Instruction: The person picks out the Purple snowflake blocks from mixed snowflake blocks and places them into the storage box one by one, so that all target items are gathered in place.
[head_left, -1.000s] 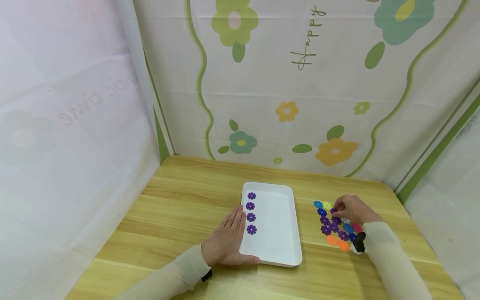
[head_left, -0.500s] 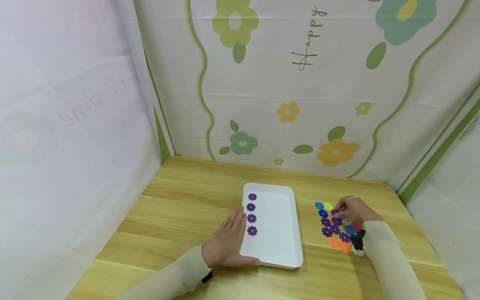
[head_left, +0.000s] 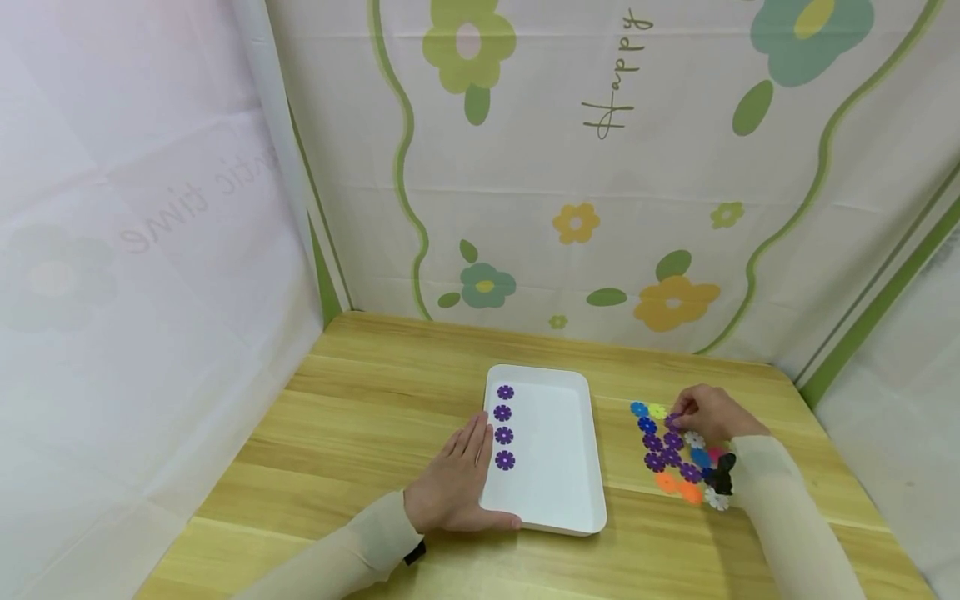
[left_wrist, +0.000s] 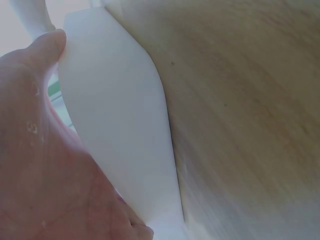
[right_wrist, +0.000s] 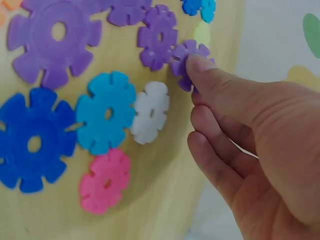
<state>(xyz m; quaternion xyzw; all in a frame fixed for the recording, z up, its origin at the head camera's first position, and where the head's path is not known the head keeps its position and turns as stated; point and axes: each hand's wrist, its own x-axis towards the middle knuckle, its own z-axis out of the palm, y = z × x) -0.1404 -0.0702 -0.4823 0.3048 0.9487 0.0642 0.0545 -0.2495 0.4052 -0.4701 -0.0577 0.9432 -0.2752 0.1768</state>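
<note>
In the head view my left hand [head_left: 450, 490] lies along the left side and near corner of a white rectangular tray [head_left: 553, 458], fingers straight and thumb out along the near edge. The left wrist view shows that hand against the tray's outer wall [left_wrist: 117, 100]. Several purple notched discs, one of them a purple disc [head_left: 505, 460], stand in a column down the tray's left side. Over the loose pieces on the right, my right hand [head_left: 716, 414] pinches a purple snowflake disc [right_wrist: 181, 56] between thumb and finger; the thumb hides part of it.
Around the right hand lie flat notched discs on the wooden table [head_left: 360, 408]: several purple, a blue disc [right_wrist: 35, 142], a light blue disc [right_wrist: 106, 112], a white disc [right_wrist: 151, 112], a pink disc [right_wrist: 105, 181], orange discs [head_left: 666, 482] and a yellow disc [head_left: 657, 412]. Patterned fabric walls enclose the table.
My right hand has lifted slightly, and the purple disc in its fingers now shows more clearly. The left hand and tray have stayed put.
</note>
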